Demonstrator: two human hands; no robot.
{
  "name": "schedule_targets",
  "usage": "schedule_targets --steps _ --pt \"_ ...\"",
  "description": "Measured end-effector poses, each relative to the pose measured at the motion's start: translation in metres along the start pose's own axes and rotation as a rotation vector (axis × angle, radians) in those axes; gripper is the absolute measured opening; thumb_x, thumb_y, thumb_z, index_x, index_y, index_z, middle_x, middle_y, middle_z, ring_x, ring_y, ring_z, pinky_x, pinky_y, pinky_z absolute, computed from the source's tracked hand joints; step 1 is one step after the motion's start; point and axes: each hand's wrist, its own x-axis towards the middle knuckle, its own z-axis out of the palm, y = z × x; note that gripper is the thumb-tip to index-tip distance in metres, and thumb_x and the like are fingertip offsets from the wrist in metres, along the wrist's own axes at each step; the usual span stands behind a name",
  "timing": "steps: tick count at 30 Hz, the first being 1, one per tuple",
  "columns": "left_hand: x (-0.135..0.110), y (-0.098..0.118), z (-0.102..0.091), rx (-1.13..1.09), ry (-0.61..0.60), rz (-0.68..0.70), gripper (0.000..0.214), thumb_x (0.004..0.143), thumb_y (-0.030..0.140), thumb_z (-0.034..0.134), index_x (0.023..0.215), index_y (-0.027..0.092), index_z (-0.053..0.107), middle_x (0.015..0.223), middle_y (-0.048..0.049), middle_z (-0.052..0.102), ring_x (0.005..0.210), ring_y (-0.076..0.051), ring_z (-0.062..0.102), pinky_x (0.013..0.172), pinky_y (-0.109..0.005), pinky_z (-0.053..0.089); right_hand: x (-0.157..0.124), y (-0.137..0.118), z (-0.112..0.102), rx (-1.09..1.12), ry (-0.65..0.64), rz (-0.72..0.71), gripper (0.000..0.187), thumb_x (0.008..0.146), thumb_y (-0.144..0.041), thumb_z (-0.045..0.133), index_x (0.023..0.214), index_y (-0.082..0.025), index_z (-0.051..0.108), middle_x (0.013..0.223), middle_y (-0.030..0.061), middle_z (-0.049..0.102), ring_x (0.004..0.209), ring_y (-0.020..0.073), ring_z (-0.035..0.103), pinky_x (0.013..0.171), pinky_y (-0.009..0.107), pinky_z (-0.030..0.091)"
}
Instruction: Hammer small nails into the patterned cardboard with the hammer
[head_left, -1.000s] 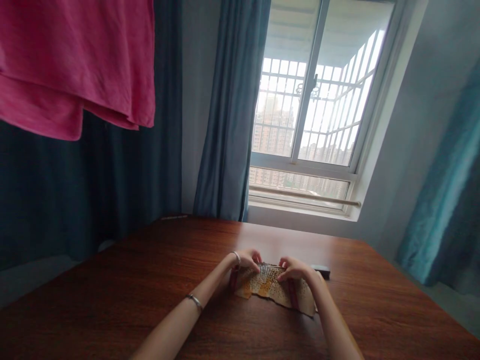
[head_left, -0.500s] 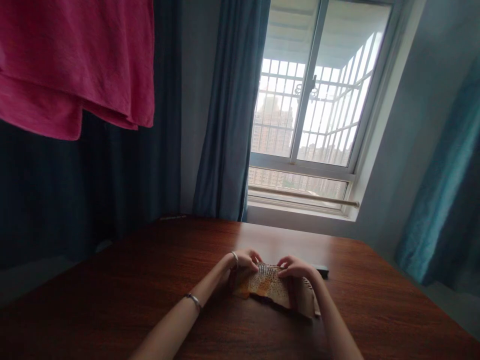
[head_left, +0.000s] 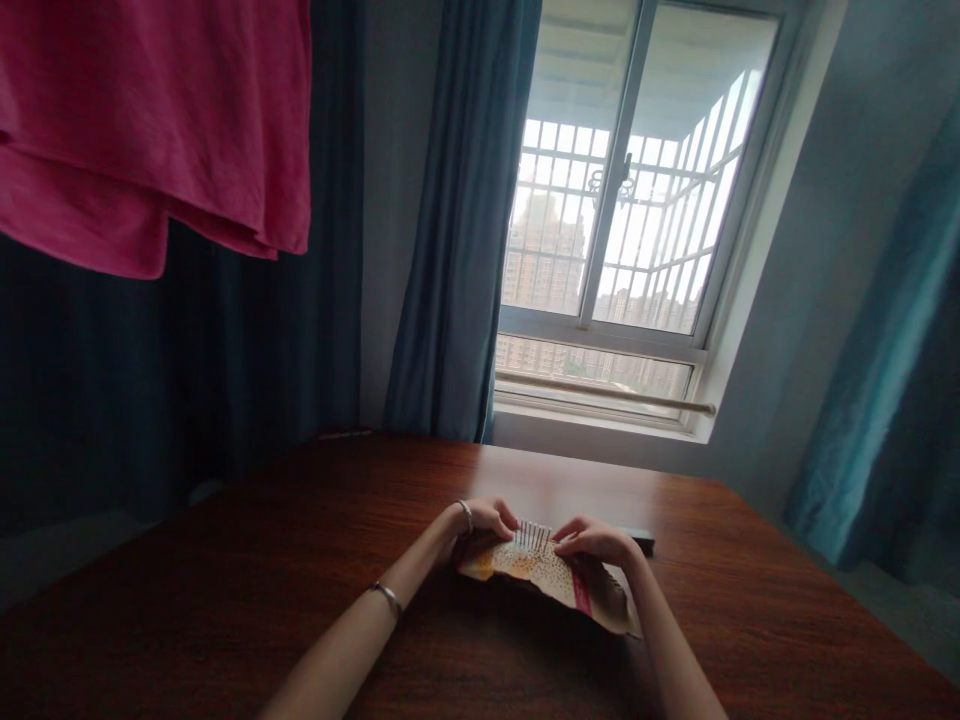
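Note:
A cream sheet (head_left: 551, 577), like bent packaging paper or card, has an orange patch, a red band, many small dark dots and an uneven near edge. It arches above the table. A row of several thin, dark-and-light strips (head_left: 533, 536) stands along its far edge; whether they are printed or separate pieces I cannot tell. My left hand (head_left: 489, 518), wearing a bracelet, is closed on the sheet's far edge left of the strips. My right hand (head_left: 594, 541) pinches that edge to their right. Some fingertips are hidden behind the sheet.
The sheet is over a brown wooden table (head_left: 300, 600). A small dark block-like object (head_left: 643, 542) lies just beyond my right wrist. Blue curtains (head_left: 457, 250) and a barred window (head_left: 600, 220) stand behind the table. A pink cloth (head_left: 187, 130) hangs at upper left.
The sheet has tilted and arched more between my hands, with its near edge raised. The row of strips now shows more upright. Both hands keep their hold nearly in place.

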Motion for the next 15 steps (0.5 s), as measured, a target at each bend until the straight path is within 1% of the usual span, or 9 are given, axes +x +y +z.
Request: schedule_targets --steps 3,5,7,8,11,12,13,15 --pt "0.001 -0.001 -0.001 0.027 -0.054 -0.008 0.033 0.047 0.029 0.073 0.075 0.013 0.07 0.062 0.0008 0.062 0.052 -0.011 0.051 0.052 -0.021 0.038 -0.001 -0.001 0.001 0.024 -0.012 -0.004 0.032 0.054 -0.037 0.071 0.073 -0.012 0.069 0.058 -0.0017 0.057 0.052 0.0082 0.045 0.049 0.02 0.033" --pt "0.0 0.0 -0.003 0.037 -0.074 0.005 0.036 0.047 0.029 0.073 0.078 0.012 0.069 0.064 -0.0005 0.063 0.054 -0.013 0.053 0.053 -0.022 0.039 -0.002 -0.001 0.001 0.044 0.014 -0.011 0.034 0.053 -0.035 0.072 0.078 -0.012 0.069 0.061 -0.001 0.06 0.053 0.0089 0.048 0.051 0.02 0.035" --pt "0.0 0.004 -0.007 0.014 -0.035 0.053 0.041 0.049 0.03 0.072 0.085 0.011 0.069 0.07 -0.0035 0.065 0.059 -0.015 0.056 0.054 -0.023 0.04 -0.006 -0.002 0.0 0.061 0.051 -0.02 0.037 0.053 -0.034 0.072 0.084 -0.013 0.069 0.066 0.0003 0.062 0.057 0.01 0.051 0.053 0.02 0.038" --pt "0.0 0.006 -0.011 -0.011 0.025 0.097 0.043 0.051 0.031 0.071 0.089 0.011 0.068 0.076 -0.0056 0.066 0.063 -0.016 0.058 0.055 -0.023 0.041 -0.01 -0.004 -0.002 0.072 0.073 -0.026 0.04 0.054 -0.034 0.072 0.087 -0.013 0.069 0.069 0.001 0.064 0.059 0.0107 0.053 0.055 0.021 0.039" --pt "0.002 0.012 -0.027 -0.107 0.323 0.234 0.041 0.062 0.034 0.064 0.095 0.01 0.065 0.09 -0.011 0.066 0.075 -0.017 0.06 0.061 -0.023 0.043 -0.031 -0.01 -0.012 0.171 0.153 -0.045 0.047 0.056 -0.036 0.071 0.095 -0.012 0.066 0.076 0.0039 0.066 0.063 0.0136 0.058 0.059 0.023 0.044" --pt "0.003 0.012 -0.033 -0.127 0.407 0.25 0.039 0.064 0.033 0.061 0.094 0.009 0.064 0.092 -0.0119 0.065 0.076 -0.017 0.06 0.062 -0.023 0.044 -0.04 -0.011 -0.017 0.229 0.183 -0.052 0.048 0.056 -0.037 0.071 0.097 -0.011 0.065 0.077 0.0053 0.067 0.063 0.015 0.059 0.06 0.025 0.045" --pt "0.005 0.012 -0.038 -0.14 0.46 0.247 0.037 0.067 0.033 0.057 0.095 0.009 0.063 0.093 -0.0124 0.065 0.077 -0.017 0.06 0.062 -0.023 0.044 -0.051 -0.011 -0.024 0.282 0.21 -0.072 0.049 0.058 -0.038 0.07 0.098 -0.01 0.065 0.078 0.0068 0.068 0.065 0.0164 0.061 0.061 0.026 0.046" --pt "0.008 0.008 -0.045 -0.125 0.541 0.184 0.036 0.071 0.034 0.052 0.094 0.008 0.062 0.092 -0.0129 0.065 0.076 -0.017 0.061 0.062 -0.024 0.044 -0.071 -0.002 -0.04 0.365 0.277 -0.109 0.047 0.061 -0.039 0.068 0.097 -0.009 0.065 0.081 0.0101 0.069 0.07 0.0194 0.063 0.065 0.027 0.048"
